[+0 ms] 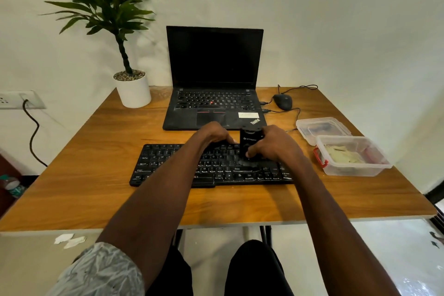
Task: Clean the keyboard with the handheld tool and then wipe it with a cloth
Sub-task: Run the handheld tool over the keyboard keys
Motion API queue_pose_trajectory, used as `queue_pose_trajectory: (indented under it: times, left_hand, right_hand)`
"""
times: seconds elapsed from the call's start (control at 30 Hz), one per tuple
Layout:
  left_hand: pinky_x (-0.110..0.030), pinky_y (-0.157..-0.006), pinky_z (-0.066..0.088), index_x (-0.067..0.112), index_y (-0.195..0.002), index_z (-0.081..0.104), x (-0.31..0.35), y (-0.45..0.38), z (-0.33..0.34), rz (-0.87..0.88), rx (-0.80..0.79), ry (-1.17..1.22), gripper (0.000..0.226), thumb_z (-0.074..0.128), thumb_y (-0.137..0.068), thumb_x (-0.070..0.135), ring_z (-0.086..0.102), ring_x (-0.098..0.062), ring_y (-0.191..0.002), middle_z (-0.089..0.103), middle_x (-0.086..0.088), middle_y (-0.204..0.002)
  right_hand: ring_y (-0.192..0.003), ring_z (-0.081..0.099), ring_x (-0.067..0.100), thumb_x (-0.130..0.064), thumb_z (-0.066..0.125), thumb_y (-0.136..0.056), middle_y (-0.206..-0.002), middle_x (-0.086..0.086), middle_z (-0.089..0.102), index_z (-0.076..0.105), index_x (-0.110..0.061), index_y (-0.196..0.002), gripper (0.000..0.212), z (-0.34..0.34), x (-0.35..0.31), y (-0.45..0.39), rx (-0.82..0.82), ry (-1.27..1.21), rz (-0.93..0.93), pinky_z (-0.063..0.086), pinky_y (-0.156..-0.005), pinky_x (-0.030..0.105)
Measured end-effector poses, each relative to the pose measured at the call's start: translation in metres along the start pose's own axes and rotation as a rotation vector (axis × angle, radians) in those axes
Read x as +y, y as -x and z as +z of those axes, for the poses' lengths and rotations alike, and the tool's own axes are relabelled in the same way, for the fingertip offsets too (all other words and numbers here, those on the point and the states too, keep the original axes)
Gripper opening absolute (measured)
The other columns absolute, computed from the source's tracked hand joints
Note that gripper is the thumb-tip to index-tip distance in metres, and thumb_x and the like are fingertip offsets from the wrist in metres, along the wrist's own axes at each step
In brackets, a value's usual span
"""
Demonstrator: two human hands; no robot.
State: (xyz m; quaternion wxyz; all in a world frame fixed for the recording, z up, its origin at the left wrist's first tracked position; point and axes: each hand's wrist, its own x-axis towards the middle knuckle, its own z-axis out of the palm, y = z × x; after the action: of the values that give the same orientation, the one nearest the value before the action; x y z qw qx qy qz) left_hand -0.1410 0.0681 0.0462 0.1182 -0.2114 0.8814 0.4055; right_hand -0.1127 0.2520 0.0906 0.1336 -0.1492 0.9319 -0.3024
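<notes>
A black keyboard [168,163] with pale dust on its keys lies across the middle of the wooden desk [96,175]. My right hand [274,145] grips a small black handheld cleaning tool [249,140], held upright with its lower end on the keys right of centre. My left hand [213,133] rests on the keyboard's far edge, fingers curled down onto it. A pale cloth [343,154] lies inside a clear plastic box [382,163] to the right of the keyboard.
An open black laptop [213,94] stands behind the keyboard. A wired mouse [283,101] and a clear box lid [322,127] sit at the right. A potted plant [132,89] stands at the back left. My knees are under the desk's front edge.
</notes>
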Motion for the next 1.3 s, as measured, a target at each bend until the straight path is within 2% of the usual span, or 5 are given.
queue_pose_trajectory:
  times: [0.23, 0.4, 0.67, 1.0, 1.3]
  left_hand:
    - [-0.021, -0.05, 0.033, 0.008, -0.063, 0.049, -0.001, 0.002, -0.007, -0.009, -0.001, 0.026, 0.033, 0.047, -0.097, 0.007, 0.04, -0.014, -0.054, 0.046, -0.004, -0.064]
    - [-0.024, -0.054, 0.036, 0.008, -0.071, 0.056, -0.002, 0.007, -0.006, 0.056, -0.006, -0.034, 0.024, 0.057, -0.093, 0.018, 0.045, -0.013, -0.06, 0.052, -0.003, -0.07]
    - [-0.028, -0.056, 0.038, 0.003, -0.078, 0.061, -0.022, 0.017, -0.028, 0.083, 0.068, -0.211, 0.018, 0.057, -0.092, 0.014, 0.05, -0.017, -0.061, 0.062, -0.01, -0.082]
    - [-0.038, -0.085, 0.05, -0.001, -0.103, 0.069, -0.044, 0.013, -0.037, -0.011, 0.095, -0.105, 0.044, 0.081, -0.075, 0.031, 0.063, -0.027, -0.097, 0.068, -0.011, -0.105]
    - [-0.025, -0.054, 0.035, 0.006, -0.066, 0.054, -0.041, 0.011, -0.044, -0.017, 0.1, -0.14, 0.029, 0.055, -0.094, 0.013, 0.046, -0.017, -0.058, 0.054, -0.01, -0.073]
  right_hand:
    - [-0.082, 0.063, 0.014, -0.019, 0.079, -0.074, -0.099, -0.001, 0.066, 0.061, -0.019, -0.113, 0.043, 0.037, -0.033, 0.003, -0.005, -0.019, -0.141, 0.052, -0.066, 0.026]
    - [-0.088, 0.064, 0.019, -0.019, 0.082, -0.07, -0.102, 0.004, 0.068, 0.062, -0.015, -0.111, 0.046, 0.018, -0.019, 0.0, -0.004, -0.004, -0.045, 0.055, -0.079, 0.035]
    - [-0.071, 0.057, 0.009, -0.021, 0.078, -0.075, -0.091, -0.003, 0.062, 0.06, -0.019, -0.108, 0.038, 0.035, -0.044, 0.006, 0.048, 0.068, -0.135, 0.044, -0.057, 0.021]
    - [-0.09, 0.06, 0.02, -0.02, 0.079, -0.075, -0.101, 0.003, 0.063, 0.058, -0.017, -0.118, 0.048, 0.013, -0.034, 0.01, 0.077, 0.155, -0.039, 0.053, -0.079, 0.034]
    - [-0.08, 0.065, 0.016, -0.021, 0.08, -0.072, -0.097, 0.001, 0.068, 0.061, -0.02, -0.105, 0.038, 0.053, -0.064, 0.004, -0.049, -0.027, -0.151, 0.055, -0.068, 0.031]
